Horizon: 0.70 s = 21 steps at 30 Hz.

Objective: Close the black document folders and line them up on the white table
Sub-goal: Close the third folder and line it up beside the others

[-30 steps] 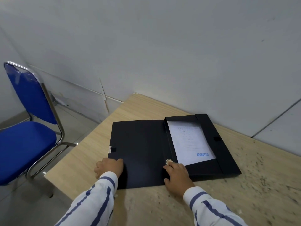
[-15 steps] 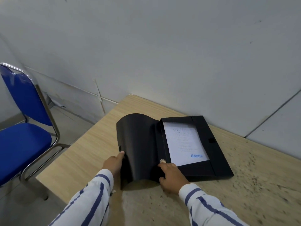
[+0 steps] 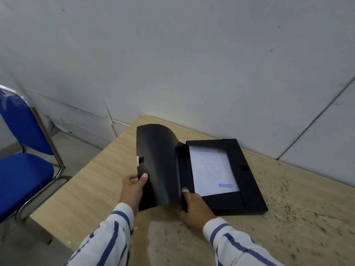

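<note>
A black document folder [image 3: 247, 181] lies open on the light wooden table [image 3: 92, 185], holding a white sheet [image 3: 211, 169] stamped "REJECTED". Its black cover flap [image 3: 159, 162] stands lifted and curved on the left side. My left hand [image 3: 134, 187] grips the flap's left edge, thumb on the inner face. My right hand [image 3: 194, 208] presses on the folder's near left corner beside a round silver finger hole [image 3: 185, 189]. Small black fastener patches sit on the flap edge and on the folder's right wall.
A blue chair [image 3: 21, 166] with a chrome frame stands left of the table. A grey wall [image 3: 192, 64] runs right behind the folder. The table's right part is speckled with dark marks [image 3: 288, 208].
The cover flap lay flat on the table a second ago. My left hand has lifted it, and it now stands higher and curls toward the folder body. My right hand stays put.
</note>
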Each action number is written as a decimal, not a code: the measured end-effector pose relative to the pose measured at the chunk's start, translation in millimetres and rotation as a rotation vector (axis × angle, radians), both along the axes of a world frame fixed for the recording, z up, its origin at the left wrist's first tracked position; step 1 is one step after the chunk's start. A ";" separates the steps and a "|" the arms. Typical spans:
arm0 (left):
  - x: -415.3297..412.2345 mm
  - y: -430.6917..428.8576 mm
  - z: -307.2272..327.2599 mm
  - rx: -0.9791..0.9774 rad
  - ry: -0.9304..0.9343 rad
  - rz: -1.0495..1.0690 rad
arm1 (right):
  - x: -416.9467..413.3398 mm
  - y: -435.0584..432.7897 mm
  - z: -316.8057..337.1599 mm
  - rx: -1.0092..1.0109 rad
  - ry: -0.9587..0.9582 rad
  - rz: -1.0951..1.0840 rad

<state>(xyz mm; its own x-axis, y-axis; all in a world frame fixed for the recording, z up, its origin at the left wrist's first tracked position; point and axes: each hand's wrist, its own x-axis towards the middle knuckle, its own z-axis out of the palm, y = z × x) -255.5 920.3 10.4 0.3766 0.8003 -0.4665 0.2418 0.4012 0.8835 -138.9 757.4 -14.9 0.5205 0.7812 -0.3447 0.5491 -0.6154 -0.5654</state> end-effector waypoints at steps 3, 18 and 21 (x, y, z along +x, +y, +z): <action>3.6 6.1 33.3 0.118 -0.055 -0.062 | 5.5 -9.1 4.5 -0.005 0.035 0.038; 112.5 -73.0 143.0 0.380 0.212 -0.606 | 87.3 -85.6 30.7 0.196 -0.031 -0.201; 143.9 -104.6 134.4 0.402 0.211 -0.652 | 109.0 -105.8 32.7 0.220 -0.017 -0.315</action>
